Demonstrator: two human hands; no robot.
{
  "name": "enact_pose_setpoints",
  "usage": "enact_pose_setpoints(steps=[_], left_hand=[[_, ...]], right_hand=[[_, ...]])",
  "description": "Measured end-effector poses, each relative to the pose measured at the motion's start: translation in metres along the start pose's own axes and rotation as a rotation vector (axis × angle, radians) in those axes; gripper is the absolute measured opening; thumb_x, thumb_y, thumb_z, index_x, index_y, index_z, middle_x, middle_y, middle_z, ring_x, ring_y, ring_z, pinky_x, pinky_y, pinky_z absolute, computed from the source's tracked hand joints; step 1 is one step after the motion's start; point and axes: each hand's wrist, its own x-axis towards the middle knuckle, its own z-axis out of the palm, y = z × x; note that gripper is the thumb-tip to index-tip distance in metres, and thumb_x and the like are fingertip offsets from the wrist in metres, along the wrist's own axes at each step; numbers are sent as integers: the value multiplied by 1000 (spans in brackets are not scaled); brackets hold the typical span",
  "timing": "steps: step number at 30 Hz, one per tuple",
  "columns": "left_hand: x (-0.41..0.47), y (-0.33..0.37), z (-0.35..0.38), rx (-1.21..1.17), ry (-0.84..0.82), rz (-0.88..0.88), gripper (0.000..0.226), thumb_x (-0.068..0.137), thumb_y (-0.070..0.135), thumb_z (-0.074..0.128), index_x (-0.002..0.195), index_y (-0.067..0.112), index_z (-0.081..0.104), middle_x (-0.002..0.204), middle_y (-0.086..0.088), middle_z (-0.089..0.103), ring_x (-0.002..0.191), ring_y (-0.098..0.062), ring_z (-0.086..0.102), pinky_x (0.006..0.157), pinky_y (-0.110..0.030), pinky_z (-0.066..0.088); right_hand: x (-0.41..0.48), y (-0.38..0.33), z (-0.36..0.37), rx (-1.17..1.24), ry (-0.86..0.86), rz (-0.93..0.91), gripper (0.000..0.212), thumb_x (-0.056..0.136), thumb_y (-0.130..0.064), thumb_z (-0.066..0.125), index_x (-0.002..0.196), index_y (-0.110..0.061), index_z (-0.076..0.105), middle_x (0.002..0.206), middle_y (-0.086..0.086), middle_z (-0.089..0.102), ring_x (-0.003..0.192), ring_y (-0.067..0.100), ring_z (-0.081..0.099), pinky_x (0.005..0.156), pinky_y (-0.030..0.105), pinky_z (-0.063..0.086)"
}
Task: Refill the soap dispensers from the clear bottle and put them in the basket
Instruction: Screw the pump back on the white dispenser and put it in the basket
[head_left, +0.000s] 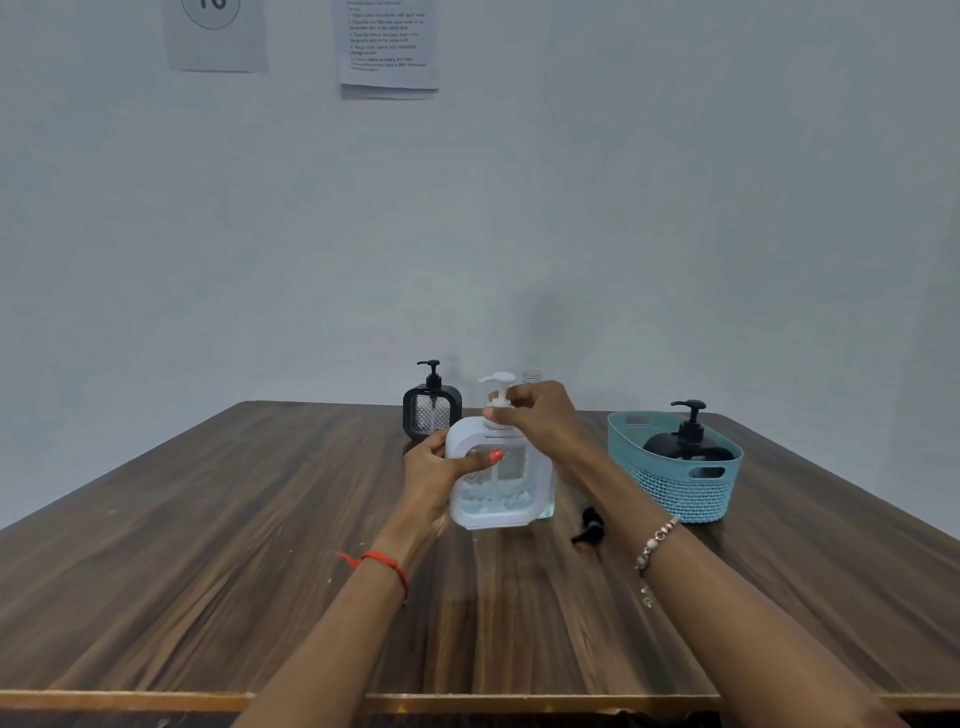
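Centrally, a white dispenser (488, 501) is held upright on the table (208, 519), gripped at its side by the left hand (436, 470). Its pump neck is pinched by the right hand (537, 415). A round black dispenser (688, 444) is seated in the basket (675, 496) at right. A square black dispenser (431, 413) is stood behind.

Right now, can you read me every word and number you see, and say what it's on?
Left paper on the wall: a circled number, cut off by the picture's top edge, unreadable.
Right paper on the wall: numbered printed lines, too small and blurred to read.
Nothing else shows writing.
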Motion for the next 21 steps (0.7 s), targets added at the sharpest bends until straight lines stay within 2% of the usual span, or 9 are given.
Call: enact_pose_setpoints(steps=[2, 5, 7, 9, 11, 13, 17, 19, 21], left_hand=[[-2, -1, 3, -20, -5, -4, 41, 53, -6, 80, 88, 10, 67, 83, -10, 72, 68, -25, 71, 56, -36, 59], [-3, -2, 8, -29, -8, -5, 45, 49, -3, 81, 91, 10, 67, 89, -13, 71, 74, -30, 69, 63, -41, 60], [-3, -3, 12, -33, -8, -8, 44, 51, -3, 81, 90, 11, 67, 88, -12, 72, 73, -29, 70, 60, -39, 59], [-3, -5, 15, -32, -5, -7, 42, 52, -4, 81, 88, 11, 68, 85, -11, 72, 69, -26, 71, 57, -37, 59], [-2, -7, 18, -46, -2, -6, 40, 52, -7, 81, 87, 9, 68, 81, -11, 72, 67, -25, 70, 56, -36, 58], [-1, -11, 23, -60, -7, -8, 38, 54, -10, 79, 86, 6, 68, 79, -11, 72, 65, -24, 70, 54, -34, 57], [0, -18, 32, -41, -8, 1, 34, 58, -9, 78, 85, 7, 68, 79, -10, 71, 66, -24, 70, 54, -33, 57], [0, -20, 37, -41, -14, 2, 37, 55, -7, 80, 86, 8, 68, 81, -10, 72, 70, -26, 70, 57, -35, 58], [2, -23, 41, -32, -25, 5, 40, 50, -3, 83, 86, 10, 68, 78, -7, 73, 71, -25, 71, 58, -35, 58]], right_hand=[[1, 2, -2, -17, 24, -3, 26, 74, -20, 75, 97, -9, 72, 72, -12, 63, 62, -7, 58, 51, 6, 41], [-1, 9, 1, -43, 122, 1, 25, 74, -28, 75, 94, -13, 73, 74, -12, 63, 66, -2, 59, 59, 18, 45], [-4, 12, 3, -71, 194, -24, 23, 75, -30, 74, 91, -14, 73, 72, -12, 62, 64, -1, 58, 56, 19, 43], [-7, 12, 4, -67, 255, -59, 19, 75, -24, 75, 86, -9, 74, 75, -3, 69, 64, 8, 63, 57, 26, 50], [-9, 10, 4, -50, 301, -78, 17, 74, -18, 75, 83, -4, 74, 80, 10, 73, 71, 21, 68, 67, 36, 55], [-11, 9, 2, -36, 330, -87, 16, 73, -15, 76, 82, -2, 74, 81, 14, 73, 73, 25, 69, 69, 36, 54], [-13, 12, -6, -80, 351, -100, 18, 73, -19, 76, 81, -2, 74, 80, 13, 73, 73, 25, 68, 59, 27, 49], [-12, 16, -13, -88, 315, -93, 23, 73, -24, 76, 86, -4, 74, 84, 13, 74, 76, 23, 68, 68, 32, 53], [-12, 22, -25, -80, 251, -58, 39, 71, -29, 77, 101, -5, 71, 97, 11, 72, 86, 21, 66, 79, 36, 54]])
